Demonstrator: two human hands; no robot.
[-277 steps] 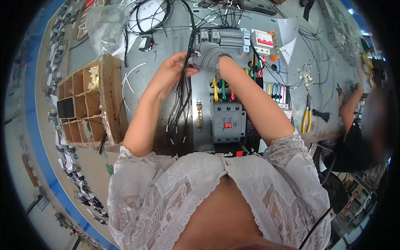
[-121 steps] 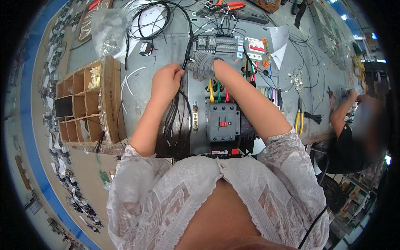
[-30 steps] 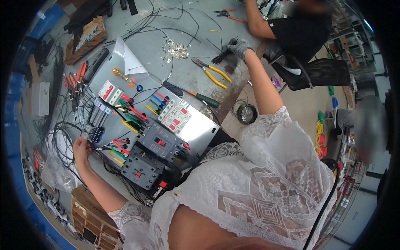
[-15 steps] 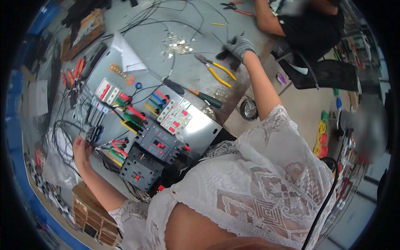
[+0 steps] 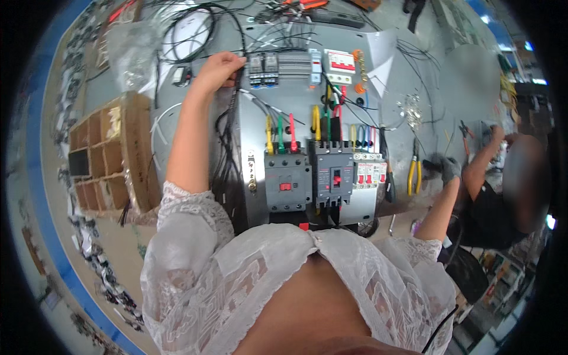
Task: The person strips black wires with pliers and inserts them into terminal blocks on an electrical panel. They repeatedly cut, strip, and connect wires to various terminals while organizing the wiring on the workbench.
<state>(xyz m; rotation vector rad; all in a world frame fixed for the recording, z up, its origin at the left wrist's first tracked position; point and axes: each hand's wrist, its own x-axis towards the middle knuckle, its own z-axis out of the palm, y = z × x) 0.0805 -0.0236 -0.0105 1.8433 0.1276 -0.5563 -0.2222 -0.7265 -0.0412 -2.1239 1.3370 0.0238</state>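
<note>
My left hand (image 5: pixel 219 72) is at the left edge of a metal mounting panel (image 5: pixel 251 127), thumb and fingers pinched on black wires (image 5: pixel 238 83). Just right of it are two small black relays (image 5: pixel 263 70) on a rail. Lower on the panel stand a grey contactor-like block (image 5: pixel 287 183), a moulded-case breaker (image 5: pixel 332 176) and small white breakers (image 5: pixel 370 171), with yellow, green and red wires above. My right hand (image 5: pixel 451 170), in a grey glove, rests far right beside a dark object (image 5: pixel 433 167); its fingers are too small and blurred to read.
Yellow-handled pliers (image 5: pixel 414 175) and a screwdriver (image 5: pixel 388 177) lie right of the panel. Small metal pieces (image 5: pixel 412 111) are scattered behind them. A divided cardboard box (image 5: pixel 139 154) stands at left, near a clear plastic bag (image 5: pixel 131 56). Another person (image 5: pixel 503 204) sits at the right.
The head view has turned, so the panel now appears upright and central. My left hand stays beside the relays, its fingers at the black wires. My right hand remains near the dark object.
</note>
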